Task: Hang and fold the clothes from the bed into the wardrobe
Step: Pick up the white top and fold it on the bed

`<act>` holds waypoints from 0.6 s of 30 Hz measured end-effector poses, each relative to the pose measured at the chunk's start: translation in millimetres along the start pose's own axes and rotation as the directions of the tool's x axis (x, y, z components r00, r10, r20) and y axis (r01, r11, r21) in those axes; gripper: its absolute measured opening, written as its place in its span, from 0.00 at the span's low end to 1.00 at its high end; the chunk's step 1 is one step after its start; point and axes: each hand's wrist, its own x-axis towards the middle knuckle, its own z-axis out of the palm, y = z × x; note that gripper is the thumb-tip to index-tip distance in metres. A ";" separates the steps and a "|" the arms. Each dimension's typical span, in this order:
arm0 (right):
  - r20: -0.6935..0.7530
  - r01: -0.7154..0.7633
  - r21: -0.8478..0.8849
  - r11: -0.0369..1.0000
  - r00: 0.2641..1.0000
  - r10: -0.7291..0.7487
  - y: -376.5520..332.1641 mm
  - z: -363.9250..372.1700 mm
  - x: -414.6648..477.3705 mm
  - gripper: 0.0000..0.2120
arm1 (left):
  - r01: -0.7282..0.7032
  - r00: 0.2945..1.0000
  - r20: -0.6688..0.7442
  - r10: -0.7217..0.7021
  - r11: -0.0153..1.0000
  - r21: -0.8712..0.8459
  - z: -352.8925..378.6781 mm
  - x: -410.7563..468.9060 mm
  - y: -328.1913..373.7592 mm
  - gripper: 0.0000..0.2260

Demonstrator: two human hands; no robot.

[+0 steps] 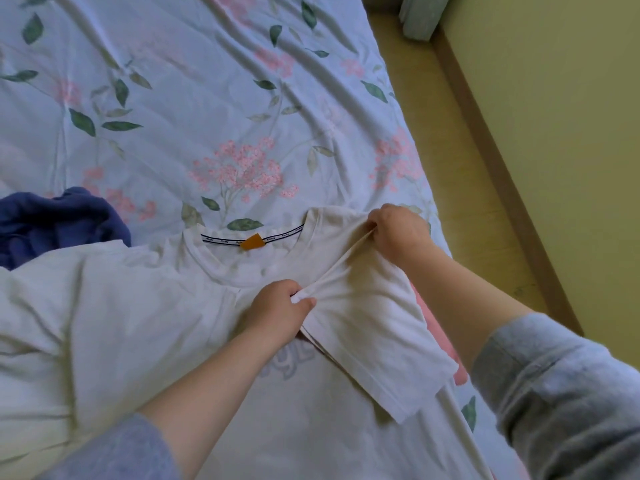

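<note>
On the flowered bed [207,81] a white T-shirt [138,306] is spread at the near side, with a blue garment [59,223] heaped at its far left. A ridge of its cloth is pinched by the left hand [280,313] and, farther right, by the right hand [398,233].

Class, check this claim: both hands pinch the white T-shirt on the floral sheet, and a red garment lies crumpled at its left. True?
No: the head view shows the crumpled garment is dark blue, not red. The left hand and right hand do pinch the white T-shirt on the floral sheet.
</note>
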 end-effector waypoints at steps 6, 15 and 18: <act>0.093 0.135 0.212 0.968 0.983 -0.158 -17.4 -0.8 -6.5 0.36 | -0.170 0.971 -0.160 0.178 0.983 0.066 -40.6 4.0 -12.3 0.08; 0.265 0.139 0.004 0.990 0.955 -0.135 -37.0 8.5 7.9 0.51 | -0.051 0.996 -0.005 0.092 0.597 0.801 -127.0 41.6 -65.4 0.36; 0.219 0.153 -0.044 0.987 0.966 -0.140 -36.3 15.3 12.0 0.39 | 0.000 1.000 -0.011 0.013 0.668 0.744 -137.3 52.1 -77.9 0.45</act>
